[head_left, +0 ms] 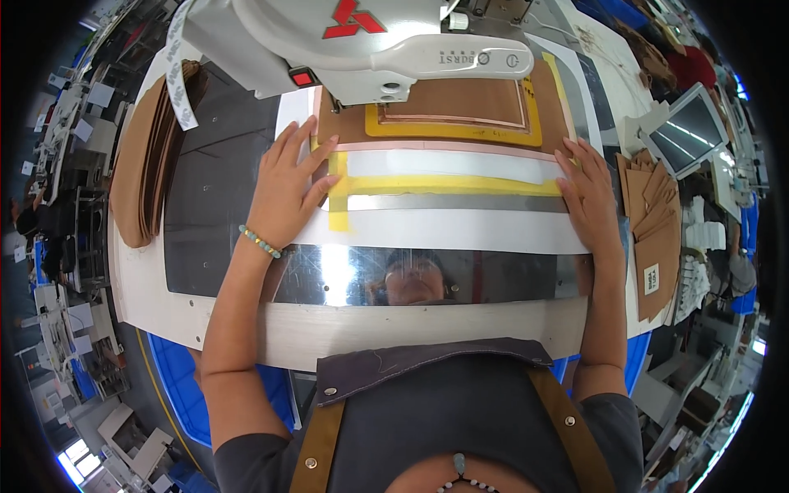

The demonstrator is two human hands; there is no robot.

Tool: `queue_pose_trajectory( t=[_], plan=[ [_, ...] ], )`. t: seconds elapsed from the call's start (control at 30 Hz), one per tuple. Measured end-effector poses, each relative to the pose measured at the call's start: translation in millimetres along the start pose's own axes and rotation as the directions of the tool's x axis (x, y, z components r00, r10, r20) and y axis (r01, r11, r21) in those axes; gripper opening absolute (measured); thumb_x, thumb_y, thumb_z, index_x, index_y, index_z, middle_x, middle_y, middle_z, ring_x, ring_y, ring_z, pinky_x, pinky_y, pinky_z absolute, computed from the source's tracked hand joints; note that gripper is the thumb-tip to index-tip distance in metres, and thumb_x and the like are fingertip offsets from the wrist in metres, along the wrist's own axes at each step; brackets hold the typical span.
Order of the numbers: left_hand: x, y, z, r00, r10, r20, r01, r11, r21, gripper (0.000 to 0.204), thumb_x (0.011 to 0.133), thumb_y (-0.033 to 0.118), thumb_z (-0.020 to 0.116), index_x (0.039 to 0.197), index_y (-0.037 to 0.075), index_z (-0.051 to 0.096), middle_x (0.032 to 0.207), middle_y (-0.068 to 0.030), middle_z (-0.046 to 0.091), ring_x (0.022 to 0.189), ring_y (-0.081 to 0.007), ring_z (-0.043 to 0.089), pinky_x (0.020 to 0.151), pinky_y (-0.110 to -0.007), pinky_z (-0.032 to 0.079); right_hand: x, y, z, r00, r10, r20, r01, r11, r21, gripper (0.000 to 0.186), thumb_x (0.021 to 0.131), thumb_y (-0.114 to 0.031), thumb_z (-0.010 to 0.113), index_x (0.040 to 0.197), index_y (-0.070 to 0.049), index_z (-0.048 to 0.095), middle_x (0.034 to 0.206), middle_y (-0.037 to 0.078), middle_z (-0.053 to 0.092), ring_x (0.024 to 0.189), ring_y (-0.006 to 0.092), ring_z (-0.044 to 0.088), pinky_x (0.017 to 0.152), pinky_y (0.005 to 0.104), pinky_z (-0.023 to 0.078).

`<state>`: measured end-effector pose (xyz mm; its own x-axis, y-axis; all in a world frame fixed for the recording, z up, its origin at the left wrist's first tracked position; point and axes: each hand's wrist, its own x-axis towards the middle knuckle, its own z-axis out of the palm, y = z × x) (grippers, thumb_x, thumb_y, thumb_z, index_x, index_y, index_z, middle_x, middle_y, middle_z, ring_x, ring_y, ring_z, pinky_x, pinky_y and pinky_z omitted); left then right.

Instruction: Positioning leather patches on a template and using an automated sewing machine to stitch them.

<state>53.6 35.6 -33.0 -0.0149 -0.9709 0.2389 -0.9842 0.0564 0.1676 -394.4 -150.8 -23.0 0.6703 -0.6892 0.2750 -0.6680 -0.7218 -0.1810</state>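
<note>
A brown panel [345, 123] with a pink border lies under the sewing machine head [271, 41]. On the panel rests a yellow rectangular frame [452, 130], with more brown material inside it. My left hand [289, 181] lies with fingers spread at the panel's left edge, its thumb by a strip of yellow tape [339, 209]. At the right edge, my right hand [588, 193] is stretched out with its fingertips touching the border. Neither hand grips anything. A long yellow tape band [452, 186] crosses the white sheet [460, 230] between them. The machine head hides the panel's far part.
Brown pieces [136, 164] stand stacked at the left. More brown pieces [657, 255] lie at the right, below a small screen [686, 131]. A shiny metal plate [509, 279] covers the table's near part. A blue bin [177, 386] sits under the table.
</note>
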Motion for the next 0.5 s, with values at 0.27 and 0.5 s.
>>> queue_pose_trajectory(
  t=[0.27,0.5],
  plan=[
    [10,-3,13,0.998,0.058,-0.001,-0.058,0.996,-0.072,0.051,0.1,0.027,0.068,0.15,0.015,0.064,0.168,-0.014,0.044,0.155,-0.0397,0.038,0.126,-0.051,0.03,-8,15,-2,0.998,-0.039,-0.057,0.039,0.999,-0.008,0.036,0.101,-0.023,0.07,0.133,-0.008,0.073,0.149,0.013,0.062,0.148,0.0334,0.048,0.121,0.0468,0.038],
    [5,-2,8,0.995,0.101,0.021,-0.101,0.995,-0.014,0.052,0.105,0.027,0.059,0.155,0.012,0.058,0.169,-0.0143,0.044,0.157,-0.0373,0.037,0.127,-0.05,0.028,-15,32,-25,0.944,-0.064,-0.324,0.015,0.988,-0.152,0.026,0.098,-0.027,0.073,0.118,-0.011,0.079,0.138,0.006,0.068,0.132,0.0301,0.059,0.108,0.0458,0.048]
  ],
)
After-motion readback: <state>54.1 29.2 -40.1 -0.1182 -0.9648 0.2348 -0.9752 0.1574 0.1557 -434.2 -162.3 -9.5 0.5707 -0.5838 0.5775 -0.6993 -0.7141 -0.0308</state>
